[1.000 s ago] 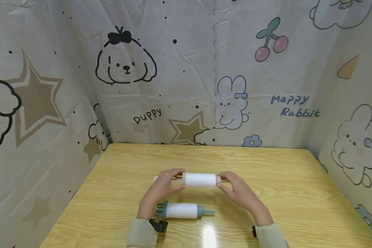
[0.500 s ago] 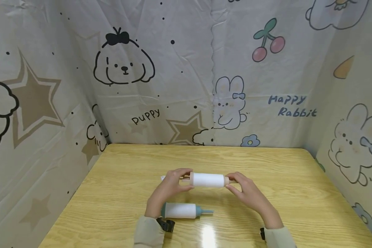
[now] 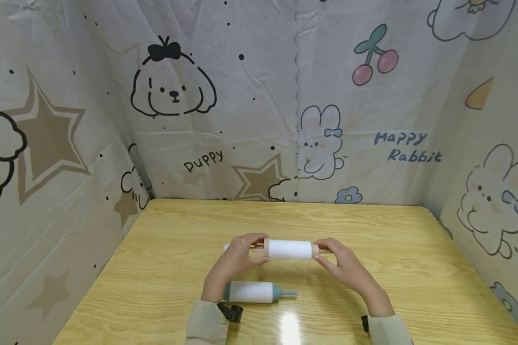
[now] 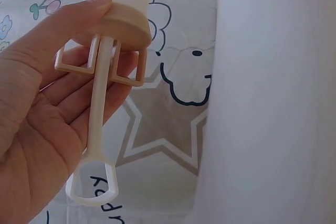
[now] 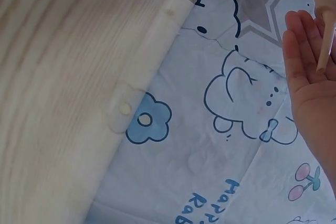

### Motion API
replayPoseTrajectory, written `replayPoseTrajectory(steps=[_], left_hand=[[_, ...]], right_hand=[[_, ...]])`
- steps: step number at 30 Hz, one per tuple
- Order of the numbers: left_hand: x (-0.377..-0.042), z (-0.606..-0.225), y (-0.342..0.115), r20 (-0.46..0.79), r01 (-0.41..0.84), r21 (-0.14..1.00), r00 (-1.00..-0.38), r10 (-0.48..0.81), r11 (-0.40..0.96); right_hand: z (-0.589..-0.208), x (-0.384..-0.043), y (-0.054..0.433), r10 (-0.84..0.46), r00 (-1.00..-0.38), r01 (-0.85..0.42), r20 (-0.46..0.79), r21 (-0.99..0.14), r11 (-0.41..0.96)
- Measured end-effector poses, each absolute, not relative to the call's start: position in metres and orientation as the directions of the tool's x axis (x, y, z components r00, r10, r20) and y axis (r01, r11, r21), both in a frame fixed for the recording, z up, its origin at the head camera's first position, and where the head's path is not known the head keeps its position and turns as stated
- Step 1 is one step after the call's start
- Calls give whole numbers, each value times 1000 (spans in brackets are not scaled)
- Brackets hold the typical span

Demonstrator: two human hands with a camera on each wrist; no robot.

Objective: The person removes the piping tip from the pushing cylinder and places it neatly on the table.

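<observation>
A large plastic syringe (image 3: 290,249) with a white barrel and beige ends is held lengthwise above the table between both hands. My left hand (image 3: 239,254) grips its plunger end, thumb on the beige collar (image 4: 126,24) and fingers behind. From that collar a pale rod (image 4: 98,98) runs out to a ring handle (image 4: 94,202), between two square finger loops. At the other end my right hand (image 3: 338,261) pinches the beige tip end; in the right wrist view the narrow nozzle (image 5: 326,40) lies over the palm. Nearer me, a teal-and-white syringe (image 3: 252,292) lies on the table, its left end behind my left wrist.
The wooden table (image 3: 190,220) has its far edge against a patterned cloth (image 3: 259,96) that also hangs at both sides. A pale blurred surface (image 4: 273,98) fills the right of the left wrist view.
Both hands have shifted right with the beige-and-white syringe, mostly in the first half second. The left wrist now hides more of the teal syringe, which stays put.
</observation>
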State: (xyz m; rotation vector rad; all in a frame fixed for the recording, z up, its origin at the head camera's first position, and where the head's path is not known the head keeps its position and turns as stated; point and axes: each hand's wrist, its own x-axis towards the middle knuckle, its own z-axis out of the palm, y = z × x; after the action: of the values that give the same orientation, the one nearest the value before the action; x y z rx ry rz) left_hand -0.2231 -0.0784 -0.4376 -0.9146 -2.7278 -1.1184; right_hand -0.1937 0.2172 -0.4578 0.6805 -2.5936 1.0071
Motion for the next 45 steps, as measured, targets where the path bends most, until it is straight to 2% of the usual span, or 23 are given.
replayPoseTrajectory(steps=[2,6,9,12,18,45], left_hand=[[-223,-437,-79,263,541,624,-825,501,564],[-222,-436,-80,256,527,639,-833,491,560],[-221,-435,-81,260,526,642,-834,487,558],[-221,-434,-81,269,535,635,-829,490,557],[-220,-432,-81,271,542,627,-825,496,560],[-215,-429,-85,317,572,596,-812,489,563]], right_hand=[[-456,-195,218,-288,-887,-460,361,-633,623],[-453,-199,222,-189,-965,-258,184,-809,528],[-452,-204,226,-179,-981,-152,78,-880,450],[-453,-209,228,-228,-974,-114,21,-908,403],[-459,-214,229,-319,-948,-120,-9,-916,383],[-461,-211,220,-344,-938,-166,27,-910,380]])
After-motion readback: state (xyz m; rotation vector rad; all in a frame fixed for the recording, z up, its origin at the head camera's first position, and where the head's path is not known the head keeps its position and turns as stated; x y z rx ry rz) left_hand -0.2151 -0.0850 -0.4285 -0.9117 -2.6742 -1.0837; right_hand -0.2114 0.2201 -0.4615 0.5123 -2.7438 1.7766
